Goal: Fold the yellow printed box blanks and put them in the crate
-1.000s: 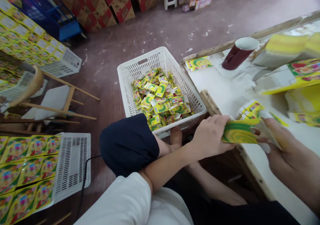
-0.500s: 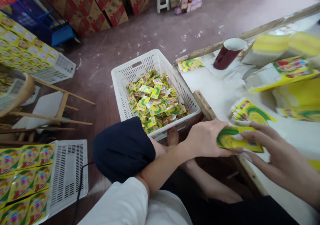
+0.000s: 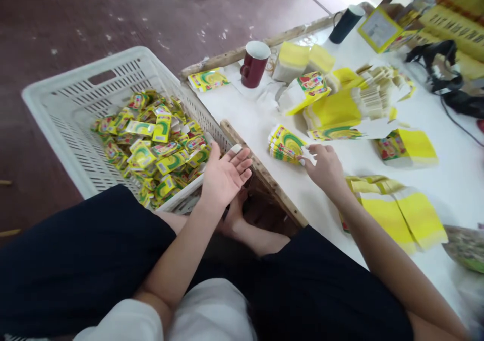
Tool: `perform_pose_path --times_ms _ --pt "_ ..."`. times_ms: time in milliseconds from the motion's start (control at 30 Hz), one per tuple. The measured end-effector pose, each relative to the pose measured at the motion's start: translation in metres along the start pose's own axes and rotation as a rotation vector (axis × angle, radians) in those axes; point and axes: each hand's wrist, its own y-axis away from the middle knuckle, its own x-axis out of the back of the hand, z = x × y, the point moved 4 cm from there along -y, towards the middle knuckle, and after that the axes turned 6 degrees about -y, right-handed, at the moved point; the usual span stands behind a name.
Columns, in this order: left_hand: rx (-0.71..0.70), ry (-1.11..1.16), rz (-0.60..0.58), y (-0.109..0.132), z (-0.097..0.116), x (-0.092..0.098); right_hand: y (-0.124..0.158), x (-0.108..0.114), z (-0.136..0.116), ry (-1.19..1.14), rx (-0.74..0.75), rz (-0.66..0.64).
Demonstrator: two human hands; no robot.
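My left hand (image 3: 226, 177) is held palm up beside the near rim of a white plastic basket (image 3: 68, 114), its fingers apart and nothing in it. Inside the basket lies a heap of small yellow and green boxes (image 3: 162, 126). Over the white table, my right hand (image 3: 323, 167) has its thumb and fingertips at the corner of a fanned stack of flat yellow cartons (image 3: 287, 144). The fingers appear to pinch the edge of a top carton.
A maroon mug (image 3: 254, 66), a dark mug (image 3: 346, 24) and a flat yellow carton (image 3: 209, 79) stand or lie along the table's far edge. Stacks of yellow cartons (image 3: 333, 111) cover the table's middle. More bundles (image 3: 401, 210) lie near my right forearm. A wooden edge strip (image 3: 264, 174) borders the table.
The yellow box that both hands held is out of them. My left hand has opened by the basket, and my right hand has moved to the fanned cartons. The view has turned right.
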Motion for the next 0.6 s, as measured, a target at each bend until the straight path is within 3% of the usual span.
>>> perform_pose_path --times_ms 133,333,467,600 --pt "0.019 -0.113 0.007 -0.002 -0.014 -0.001 0.0 -0.013 -0.003 0.221 -0.026 -0.108" --pt "0.052 -0.118 0.029 -0.007 -0.029 0.003 -0.006 -0.021 0.013 0.106 0.017 -0.079" --pt "0.091 -0.164 -0.12 -0.006 -0.045 0.005 -0.009 -0.019 0.025 -0.11 0.019 0.017" --pt "0.073 -0.259 -0.241 -0.004 -0.058 0.006 -0.004 -0.008 0.015 -0.267 -0.036 0.012"
